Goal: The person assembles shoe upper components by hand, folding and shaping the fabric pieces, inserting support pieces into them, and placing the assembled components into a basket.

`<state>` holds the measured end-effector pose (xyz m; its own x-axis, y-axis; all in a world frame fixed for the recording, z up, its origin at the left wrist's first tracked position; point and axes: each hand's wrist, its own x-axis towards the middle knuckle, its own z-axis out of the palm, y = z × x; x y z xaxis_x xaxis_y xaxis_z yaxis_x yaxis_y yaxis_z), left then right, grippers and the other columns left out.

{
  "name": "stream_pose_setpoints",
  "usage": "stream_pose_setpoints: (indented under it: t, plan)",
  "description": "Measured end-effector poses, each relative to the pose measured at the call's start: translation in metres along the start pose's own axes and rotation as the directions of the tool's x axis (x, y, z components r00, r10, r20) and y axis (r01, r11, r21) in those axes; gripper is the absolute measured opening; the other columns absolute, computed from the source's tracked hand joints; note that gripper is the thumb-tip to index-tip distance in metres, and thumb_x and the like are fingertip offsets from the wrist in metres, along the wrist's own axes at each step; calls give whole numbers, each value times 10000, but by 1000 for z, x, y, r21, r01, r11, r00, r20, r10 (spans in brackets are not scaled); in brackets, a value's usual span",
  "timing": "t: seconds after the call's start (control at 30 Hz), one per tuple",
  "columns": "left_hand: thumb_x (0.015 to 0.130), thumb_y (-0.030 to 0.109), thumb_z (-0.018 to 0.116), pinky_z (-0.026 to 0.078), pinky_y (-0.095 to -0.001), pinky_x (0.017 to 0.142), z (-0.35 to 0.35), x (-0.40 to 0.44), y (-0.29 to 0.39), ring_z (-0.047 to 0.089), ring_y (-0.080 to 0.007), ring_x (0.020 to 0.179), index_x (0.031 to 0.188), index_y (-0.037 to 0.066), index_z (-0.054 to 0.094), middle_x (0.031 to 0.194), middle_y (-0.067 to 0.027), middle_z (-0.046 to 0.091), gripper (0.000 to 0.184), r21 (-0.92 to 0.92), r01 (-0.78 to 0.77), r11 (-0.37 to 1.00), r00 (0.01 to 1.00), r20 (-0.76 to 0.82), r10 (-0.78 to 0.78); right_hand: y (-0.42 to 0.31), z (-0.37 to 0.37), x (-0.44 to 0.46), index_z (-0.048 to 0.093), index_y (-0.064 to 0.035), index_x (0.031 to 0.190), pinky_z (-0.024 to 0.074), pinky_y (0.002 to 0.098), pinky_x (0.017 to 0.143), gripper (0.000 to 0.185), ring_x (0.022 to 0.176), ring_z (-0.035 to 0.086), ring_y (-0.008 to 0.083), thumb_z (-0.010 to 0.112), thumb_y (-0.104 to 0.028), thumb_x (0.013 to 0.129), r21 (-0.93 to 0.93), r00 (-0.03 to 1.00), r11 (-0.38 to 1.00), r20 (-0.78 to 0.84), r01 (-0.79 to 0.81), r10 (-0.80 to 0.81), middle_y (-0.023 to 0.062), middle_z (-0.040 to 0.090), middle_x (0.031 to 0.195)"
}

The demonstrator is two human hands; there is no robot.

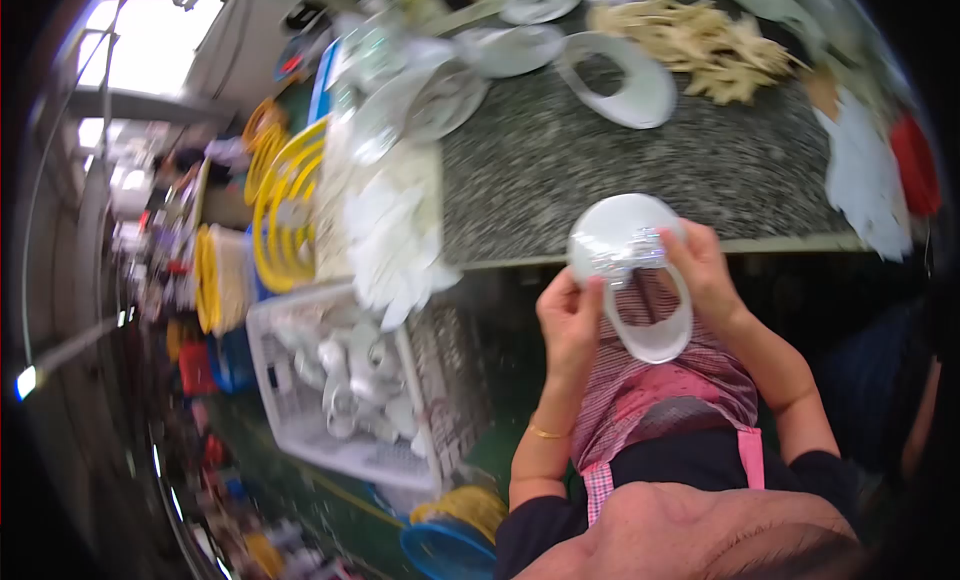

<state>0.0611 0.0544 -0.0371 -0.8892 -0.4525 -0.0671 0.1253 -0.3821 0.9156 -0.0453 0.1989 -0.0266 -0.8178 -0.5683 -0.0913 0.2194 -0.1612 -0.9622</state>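
In front of my body, near the table's edge, I hold a white shoe upper (622, 223) with a shiny, glittering band across its middle and an oval opening at the lower end. My left hand (572, 320) pinches its left side beside the band. My right hand (700, 273) grips the right side, thumb on the band. On the speckled grey tabletop (640, 170) beyond lies another white upper (655, 98) with an oval opening. More white and clear-covered pieces (440, 95) are heaped to its left.
Beige strips (690, 40) are piled at the back. White pieces (390, 245) overhang the table's left corner, above a white crate (290, 425) of white parts. Yellow baskets (268, 215) stand at left, with a blue tub (440, 550) below. A red object (912, 165) is at right.
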Motion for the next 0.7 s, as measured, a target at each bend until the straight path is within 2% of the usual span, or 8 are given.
stream_pose_setpoints:
  t: [0.03, 0.1, 0.13, 0.27, 0.47, 0.57, 0.63, 0.7]
  plan:
    - [1017, 143, 587, 462, -215, 677, -6, -4, 0, 578, -40, 799, 1073, -22, 649, 943, -7, 668, 185, 151, -49, 987, 999, 1, 49, 6, 0, -1, 622, -71, 944, 281, 211, 464, 218, 545, 393, -3, 556, -257, 1037, 123, 998, 990, 6, -62, 62, -81, 493, 671]
    - [994, 171, 636, 453, -190, 669, -1, -7, 11, 565, -22, 796, 1104, -26, 650, 908, 15, 650, 227, 147, -94, 985, 995, -9, 96, 13, -2, -3, 612, -96, 903, 272, 212, 455, 248, 530, 400, 1, 532, -281, 1047, 142, 992, 982, 12, -123, 122, -82, 482, 655]
    - [985, 188, 648, 455, -195, 669, -5, -8, 13, 570, -26, 792, 1107, -29, 652, 924, 7, 662, 250, 66, -42, 997, 999, 2, 42, 15, 8, -4, 601, -104, 862, 255, 211, 436, 288, 501, 397, 2, 515, -301, 1055, 159, 973, 975, -147, -156, 180, -82, 483, 636]
    - [964, 228, 680, 468, -204, 666, -10, -12, 14, 565, -31, 779, 1031, -25, 697, 881, 7, 674, 262, 7, -29, 1000, 999, -28, 30, 19, 9, -9, 610, -89, 798, 258, 207, 417, 440, 481, 408, 2, 435, -380, 1079, 41, 997, 997, 50, -67, 65, -78, 513, 625]
    - [971, 192, 664, 391, -230, 502, -15, -42, 37, 509, -16, 593, 881, -33, 682, 655, 16, 610, 243, 457, -333, 825, 898, -112, 425, 4, 45, -14, 655, -51, 822, 379, 211, 510, 456, 572, 505, 18, 454, -375, 1073, 108, 979, 983, 157, -147, 130, -35, 602, 698]
    - [971, 176, 658, 390, -229, 520, -33, -57, 54, 493, -27, 596, 846, -9, 669, 660, 22, 586, 224, 550, -274, 789, 901, -141, 411, 16, 46, -6, 670, -32, 839, 447, 233, 612, 547, 643, 567, 58, 395, -440, 1078, 63, 938, 940, 118, -335, 326, 12, 653, 762]
    - [986, 137, 620, 409, -253, 544, -67, -69, 64, 523, -68, 617, 845, 5, 651, 694, -17, 604, 196, 621, -263, 738, 781, -312, 541, 14, 48, -1, 676, -24, 859, 467, 261, 711, 683, 720, 607, 96, 278, -536, 1074, -58, 942, 990, 305, -126, 138, 40, 670, 787]
    - [1044, 272, 526, 492, -297, 679, -110, -81, 99, 553, -110, 885, 1121, 51, 574, 979, -36, 573, 239, 229, -237, 944, 540, -777, 324, 10, 46, 1, 688, -13, 888, 462, 276, 773, 783, 796, 634, 121, 196, -599, 1057, -135, 967, 991, 252, 9, 25, 57, 686, 818]
